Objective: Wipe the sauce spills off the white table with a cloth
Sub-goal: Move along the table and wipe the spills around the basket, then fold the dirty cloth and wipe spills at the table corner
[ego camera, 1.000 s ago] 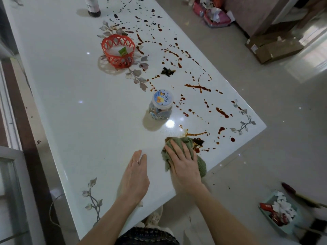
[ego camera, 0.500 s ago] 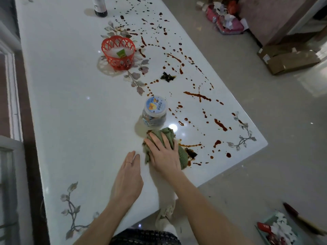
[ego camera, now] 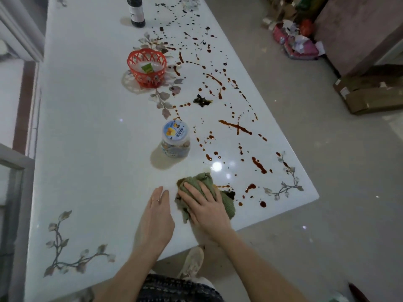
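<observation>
Both forearms are bare right down to the lower frame edge, and the left hand (ego camera: 158, 216) wears a thin ring (ego camera: 155, 200) on one finger, seemingly gold-toned, though it is too small to be sure. At six o'clock in the view sits a dark garment (ego camera: 174, 288) patterned with pale flecks in rows. Just beyond it toward twelve o'clock is a pale, worn-looking shoe (ego camera: 193, 261).

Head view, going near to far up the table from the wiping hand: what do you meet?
Right hand pressing the green cloth, lidded jar, dark scrap, orange basket, dark bottle.
</observation>
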Available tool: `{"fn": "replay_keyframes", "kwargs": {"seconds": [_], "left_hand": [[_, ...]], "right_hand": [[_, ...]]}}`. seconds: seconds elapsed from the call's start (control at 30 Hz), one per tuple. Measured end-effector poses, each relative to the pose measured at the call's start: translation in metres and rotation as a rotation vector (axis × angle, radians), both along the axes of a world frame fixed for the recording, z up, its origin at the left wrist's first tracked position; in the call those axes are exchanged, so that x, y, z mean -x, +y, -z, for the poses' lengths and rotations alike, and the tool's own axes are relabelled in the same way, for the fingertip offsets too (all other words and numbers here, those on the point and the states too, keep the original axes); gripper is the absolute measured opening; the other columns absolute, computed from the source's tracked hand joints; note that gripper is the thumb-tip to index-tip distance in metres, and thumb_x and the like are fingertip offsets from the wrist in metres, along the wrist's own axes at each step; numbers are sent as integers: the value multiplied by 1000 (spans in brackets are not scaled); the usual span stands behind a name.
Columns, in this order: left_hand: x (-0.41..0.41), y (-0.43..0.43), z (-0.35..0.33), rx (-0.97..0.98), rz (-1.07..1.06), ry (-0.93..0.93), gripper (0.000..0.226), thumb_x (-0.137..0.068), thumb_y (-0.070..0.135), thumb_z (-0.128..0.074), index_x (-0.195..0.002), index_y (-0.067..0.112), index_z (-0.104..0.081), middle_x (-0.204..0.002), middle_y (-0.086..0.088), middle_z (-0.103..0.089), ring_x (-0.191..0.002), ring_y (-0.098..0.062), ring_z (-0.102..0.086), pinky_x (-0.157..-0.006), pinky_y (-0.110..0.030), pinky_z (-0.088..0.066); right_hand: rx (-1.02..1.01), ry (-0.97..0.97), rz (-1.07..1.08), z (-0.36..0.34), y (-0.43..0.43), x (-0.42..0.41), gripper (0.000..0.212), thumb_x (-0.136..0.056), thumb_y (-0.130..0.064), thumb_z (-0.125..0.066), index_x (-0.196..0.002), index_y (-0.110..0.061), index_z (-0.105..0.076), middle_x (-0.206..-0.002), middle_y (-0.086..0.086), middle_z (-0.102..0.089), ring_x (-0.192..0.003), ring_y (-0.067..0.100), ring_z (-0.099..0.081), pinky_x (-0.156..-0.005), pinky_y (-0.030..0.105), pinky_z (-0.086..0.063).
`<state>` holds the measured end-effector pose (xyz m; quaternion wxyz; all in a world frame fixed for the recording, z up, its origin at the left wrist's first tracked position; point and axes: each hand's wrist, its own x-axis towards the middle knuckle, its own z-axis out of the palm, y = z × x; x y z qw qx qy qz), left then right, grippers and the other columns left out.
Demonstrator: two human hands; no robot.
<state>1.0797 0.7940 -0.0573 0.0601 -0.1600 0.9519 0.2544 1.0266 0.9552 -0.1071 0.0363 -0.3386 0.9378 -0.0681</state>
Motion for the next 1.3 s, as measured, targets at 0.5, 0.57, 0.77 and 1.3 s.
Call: {"fn": "replay_keyframes", "kwargs": {"seconds": [0.5, 0.57, 0.77, 1.3], "left_hand": [[26, 24, -10, -23, -46, -24, 49, -93, 31, -51, -134, 6, -42, -130, -14, -46, -114, -30, -46, -92, -41, -45], [39, 29, -13, -62, -48, -27, 51, -93, 35, -51, -134, 6, -42, -131, -13, -45, -116, -30, -45, -94, -39, -43], [73, 32, -14, -113, -46, -74, 54, -91, 43, -51, -130, 7, -42, -129, -14, -46, -115, -33, -44, -93, -40, -39], [75, 16, -59, -686, -167, 22, 20, -70, 12, -64, -76, 21, -47, -73, -2, -57, -69, -21, -51, -61, -38, -44]], "right_hand": [[222, -128, 483, -45, 17, 52, 57, -98, -30, -52, -152, -27, -34, -160, 1, -27, -142, 29, -28, -111, 52, -25], [110, -155, 430, -50, 10, 63, 54, -101, -32, -48, -152, -28, -31, -159, -2, -26, -143, 27, -23, -113, 48, -19], [-58, -200, 404, -60, 7, 74, 37, -98, -33, -50, -133, -21, -51, -133, 4, -48, -128, 27, -33, -109, 43, -20], [269, -647, 291, -138, 18, 107, 41, -83, -11, -63, -117, -33, -65, -101, -15, -61, -109, 12, -55, -106, 47, -37]]}}
